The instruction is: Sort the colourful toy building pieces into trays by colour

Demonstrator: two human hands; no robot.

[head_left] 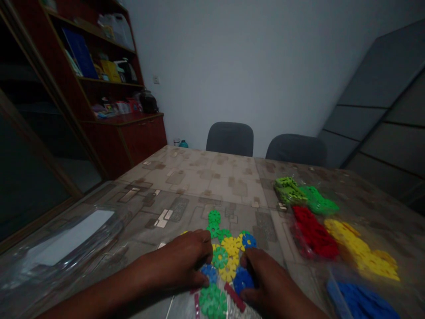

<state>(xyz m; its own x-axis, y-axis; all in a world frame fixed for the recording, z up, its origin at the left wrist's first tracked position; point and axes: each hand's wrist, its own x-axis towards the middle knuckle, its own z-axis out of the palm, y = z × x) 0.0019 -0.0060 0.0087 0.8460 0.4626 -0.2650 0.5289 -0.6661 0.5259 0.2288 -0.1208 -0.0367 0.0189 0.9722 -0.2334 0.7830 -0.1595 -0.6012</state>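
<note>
In front of me lies a joined figure of notched plastic discs, with yellow discs (229,270) in the middle and a green disc (219,257) on them. More green discs (214,217) reach away from me at its far end. My left hand (195,259) is closed at the figure's left side, thumb and fingers around a blue disc (209,273). My right hand (265,277) pinches a darker blue disc (244,281) on the right side. Another blue disc (249,241) sits just beyond its fingers. Closer to me are a green cluster (212,301) and dark red strips (235,297).
To the right are clear bags of green (317,199), red (314,230) and yellow pieces (361,248), plus a clear container of blue pieces (365,301). Clear plastic packaging with a white card (76,235) lies left. Two grey chairs (229,138) stand behind the patterned table (206,177).
</note>
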